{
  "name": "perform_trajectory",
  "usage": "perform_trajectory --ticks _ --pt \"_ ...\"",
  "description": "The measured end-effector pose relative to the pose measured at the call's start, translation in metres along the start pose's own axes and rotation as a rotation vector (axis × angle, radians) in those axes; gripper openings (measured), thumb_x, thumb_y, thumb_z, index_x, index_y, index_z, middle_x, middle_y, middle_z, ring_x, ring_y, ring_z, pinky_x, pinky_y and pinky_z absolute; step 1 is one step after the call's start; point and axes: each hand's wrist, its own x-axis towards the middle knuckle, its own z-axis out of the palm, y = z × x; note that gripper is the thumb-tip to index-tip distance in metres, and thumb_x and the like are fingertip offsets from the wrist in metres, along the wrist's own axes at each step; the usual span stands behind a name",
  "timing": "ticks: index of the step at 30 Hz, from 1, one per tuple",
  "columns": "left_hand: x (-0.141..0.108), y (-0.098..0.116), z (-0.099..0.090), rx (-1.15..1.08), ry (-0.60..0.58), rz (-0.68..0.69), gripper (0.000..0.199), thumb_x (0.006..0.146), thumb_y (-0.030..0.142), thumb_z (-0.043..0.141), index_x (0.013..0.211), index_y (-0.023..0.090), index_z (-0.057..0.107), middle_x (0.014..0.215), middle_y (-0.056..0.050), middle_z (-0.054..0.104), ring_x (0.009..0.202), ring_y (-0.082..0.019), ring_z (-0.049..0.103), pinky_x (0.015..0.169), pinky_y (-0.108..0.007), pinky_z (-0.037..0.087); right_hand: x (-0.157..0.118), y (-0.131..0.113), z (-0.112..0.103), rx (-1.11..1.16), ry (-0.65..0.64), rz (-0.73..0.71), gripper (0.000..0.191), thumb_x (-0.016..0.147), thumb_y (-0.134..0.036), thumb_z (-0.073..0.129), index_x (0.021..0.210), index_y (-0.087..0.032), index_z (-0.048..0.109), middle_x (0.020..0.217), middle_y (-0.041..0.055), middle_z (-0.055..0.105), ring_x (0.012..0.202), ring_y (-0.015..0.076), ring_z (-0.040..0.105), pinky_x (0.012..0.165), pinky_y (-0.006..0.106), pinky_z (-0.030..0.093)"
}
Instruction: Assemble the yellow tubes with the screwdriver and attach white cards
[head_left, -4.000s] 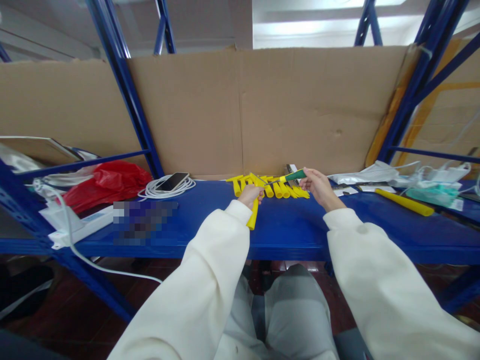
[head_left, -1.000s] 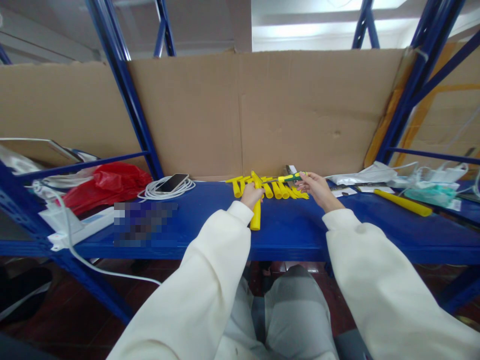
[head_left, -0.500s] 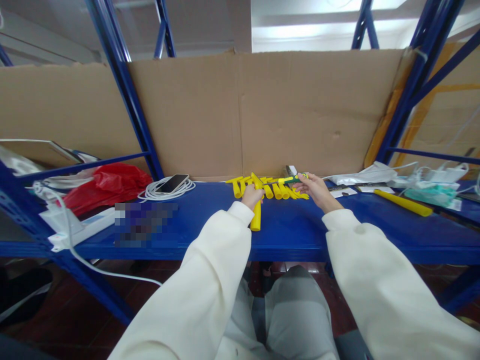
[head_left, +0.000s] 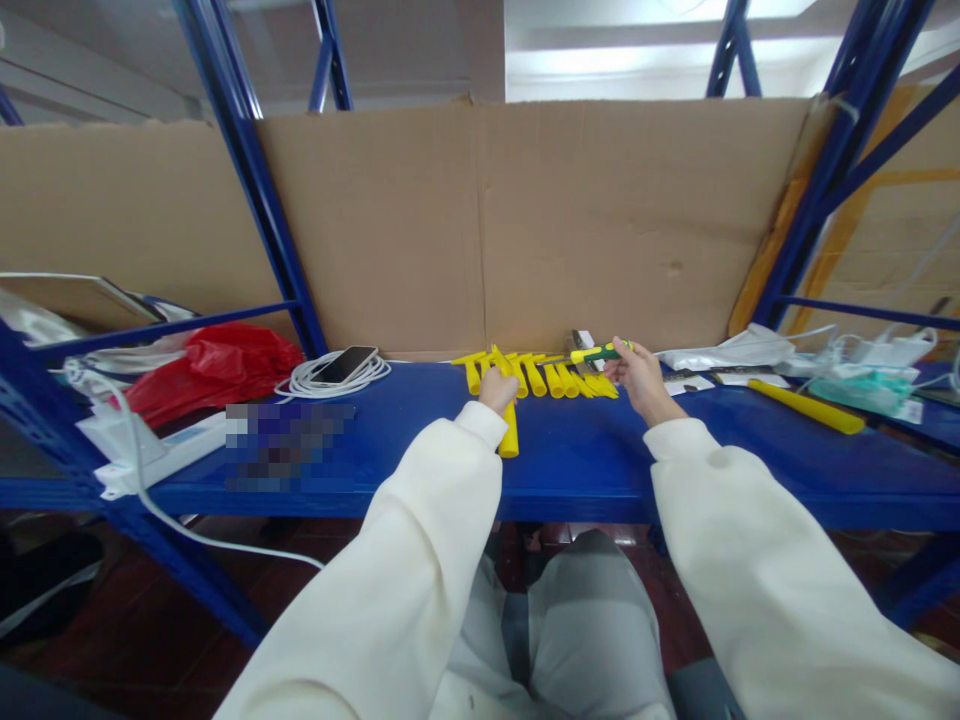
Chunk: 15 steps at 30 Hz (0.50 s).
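Note:
My left hand (head_left: 498,389) is closed around a yellow plastic tube (head_left: 510,436) whose wide end points toward me; its narrower far end shows just past my fingers. My right hand (head_left: 637,378) grips a screwdriver (head_left: 600,353) by its green and yellow handle. The thin shaft points left toward the held tube, and the tip is apart from it. Behind and beside my left hand, several similar yellow plastic tubes (head_left: 554,381) lie in a row at the back of the blue shelf.
A phone (head_left: 352,365) rests on a coiled white cable (head_left: 300,384) at the left, near a red plastic bag (head_left: 217,370). One longer yellow tube (head_left: 810,406) lies at the right, by clear plastic bags (head_left: 731,350). A cardboard sheet (head_left: 585,220) stands along the back.
My right hand has drawn the screwdriver a little to the right and up, its tip away from the held tube. My left hand has shifted slightly left with the tube.

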Motion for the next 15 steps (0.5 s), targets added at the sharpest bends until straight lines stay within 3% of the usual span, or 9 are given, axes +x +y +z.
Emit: perform_trajectory --ticks 3,9,15 --pt "0.002 -0.001 -0.002 0.007 0.015 0.012 0.016 0.076 0.005 0.057 0.087 0.013 0.065 0.059 -0.001 0.059 0.055 -0.016 0.061 0.060 -0.027 0.051 0.000 0.000 -0.001 -0.010 0.019 0.046 0.033 0.083 -0.044 0.073 0.071 -0.021 0.053 0.047 -0.0044 0.057 0.040 0.0078 0.051 0.040 0.017 0.038" --pt "-0.003 0.002 -0.001 0.007 0.011 0.070 0.024 0.082 0.008 0.056 0.104 0.012 0.065 0.081 -0.004 0.068 0.052 -0.011 0.059 0.055 -0.023 0.050 -0.009 0.003 0.006 -0.266 -0.187 0.177 0.025 0.087 -0.035 0.072 0.074 -0.020 0.055 0.052 -0.0012 0.061 0.044 0.0105 0.056 0.042 0.018 0.042" --pt "-0.010 0.009 -0.003 -0.032 -0.067 0.107 0.065 0.081 0.005 0.056 0.145 0.014 0.049 0.104 -0.008 0.072 0.056 -0.009 0.062 0.058 -0.021 0.053 -0.012 0.008 0.002 -0.443 -0.420 0.244 0.021 0.079 -0.031 0.078 0.086 -0.020 0.062 0.065 0.0017 0.071 0.050 0.0107 0.059 0.043 0.018 0.043"
